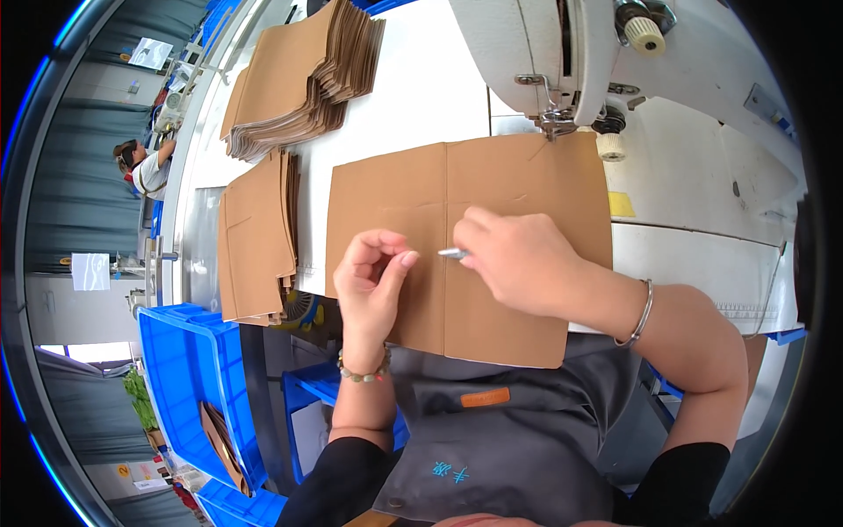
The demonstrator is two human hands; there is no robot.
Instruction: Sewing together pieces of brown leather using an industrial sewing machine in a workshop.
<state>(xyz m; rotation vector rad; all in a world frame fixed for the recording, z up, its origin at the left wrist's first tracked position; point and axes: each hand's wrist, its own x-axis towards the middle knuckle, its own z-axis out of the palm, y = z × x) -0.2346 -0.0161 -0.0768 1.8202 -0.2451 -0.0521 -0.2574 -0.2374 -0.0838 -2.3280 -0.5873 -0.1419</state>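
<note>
A creased brown sheet [386, 189], like thin leather or card, lies open across the white table, with a fold line down its middle. Its near edge overhangs my apron. Above its right half my right hand [518, 259] is closed around a slim tool with a silver tip [453, 253]; the rest of the tool is hidden in my fingers. The tip points left, toward my left hand [373, 272]. That hand is over the sheet's left part, fingers curled and thumb close to the forefinger. Whatever is between them, if anything, is too small to make out.
A sewing machine [562, 53] stands over the sheet's far right edge. Tall stacks of brown pieces [281, 61] and a lower stack [255, 228] sit at the left. Below them, a blue crate [176, 369] holds brown pieces. A person [149, 167] works far left.
</note>
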